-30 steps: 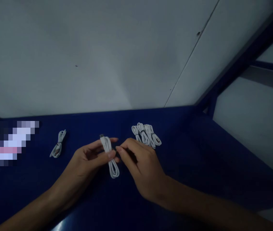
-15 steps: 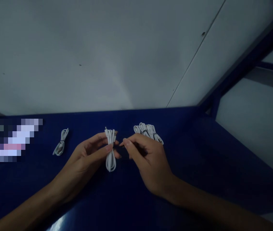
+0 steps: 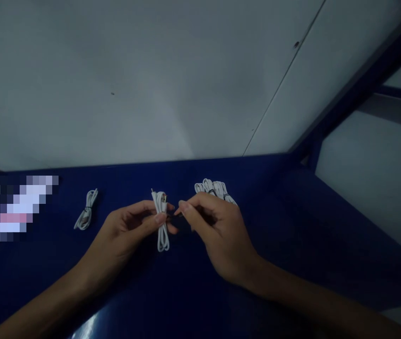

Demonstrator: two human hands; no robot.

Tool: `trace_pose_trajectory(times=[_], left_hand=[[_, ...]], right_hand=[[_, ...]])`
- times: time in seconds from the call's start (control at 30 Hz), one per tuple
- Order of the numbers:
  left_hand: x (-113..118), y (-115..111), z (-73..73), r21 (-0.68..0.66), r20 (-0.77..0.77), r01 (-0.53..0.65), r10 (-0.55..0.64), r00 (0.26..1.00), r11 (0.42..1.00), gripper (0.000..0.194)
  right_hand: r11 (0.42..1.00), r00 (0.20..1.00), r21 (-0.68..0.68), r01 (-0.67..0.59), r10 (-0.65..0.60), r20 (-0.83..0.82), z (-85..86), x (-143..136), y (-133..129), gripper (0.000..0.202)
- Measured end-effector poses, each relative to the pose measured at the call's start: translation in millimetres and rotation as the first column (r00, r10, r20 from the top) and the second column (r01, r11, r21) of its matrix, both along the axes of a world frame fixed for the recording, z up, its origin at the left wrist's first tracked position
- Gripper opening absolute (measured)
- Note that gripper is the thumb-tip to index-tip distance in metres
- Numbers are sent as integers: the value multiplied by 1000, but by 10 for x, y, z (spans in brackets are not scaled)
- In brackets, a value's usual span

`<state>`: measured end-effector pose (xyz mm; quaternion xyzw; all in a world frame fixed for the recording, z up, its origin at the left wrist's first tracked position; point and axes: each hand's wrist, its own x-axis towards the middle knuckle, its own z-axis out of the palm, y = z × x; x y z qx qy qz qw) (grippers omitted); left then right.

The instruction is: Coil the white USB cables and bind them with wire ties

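Note:
My left hand [image 3: 129, 230] pinches a folded white USB cable [image 3: 163, 241] upright between thumb and fingers. Its metal plug shows near the top of the bundle, and the loops hang below my thumb. Close on the right, my right hand [image 3: 217, 235] is closed, thumb against index finger, on the end of a thin black twist tie [image 3: 176, 216] that runs to the cable's middle. How far the tie goes round the cable is hidden by my left fingers.
Behind my right hand lie several tied white cables [image 3: 214, 187]. One more tied cable [image 3: 86, 210] rests on the blue table [image 3: 193, 301] to the left, near a pixelated patch. A pale wall panel [image 3: 143, 94] rises at the table's back edge, with a blue frame [image 3: 355, 84] at right.
The cable in my left hand has turned a little, so its metal plug shows more. My right hand keeps its pinch beside it. The whole view has shifted slightly.

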<state>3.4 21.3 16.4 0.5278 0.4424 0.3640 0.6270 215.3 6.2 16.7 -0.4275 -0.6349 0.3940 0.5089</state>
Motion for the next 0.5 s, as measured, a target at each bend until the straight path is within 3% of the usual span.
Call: trace_pose_trajectory(times=[0.07, 0.17, 0.23, 0.4, 0.5], left_hand=[[13, -10, 32, 44, -20, -35, 36, 999, 998, 24], [36, -30, 62, 89, -27, -67, 69, 997, 994, 22], [44, -30, 63, 110, -31, -93, 97, 995, 990, 23], [17, 19, 11, 75, -29, -120, 122, 992, 990, 25], [-5, 40, -20, 45, -35, -112, 113, 993, 993, 27]], right_hand=[[983, 992, -180, -39, 17, -122, 17, 8, 21, 33], [890, 964, -434, -141, 23, -267, 5, 29, 56, 38], [845, 952, -501, -186, 30, -303, -19, 45, 74, 39], [934, 986, -329, -139, 100, -134, -68, 66, 100, 35], [985, 995, -155, -79, 87, 45, -74, 68, 101, 19]])
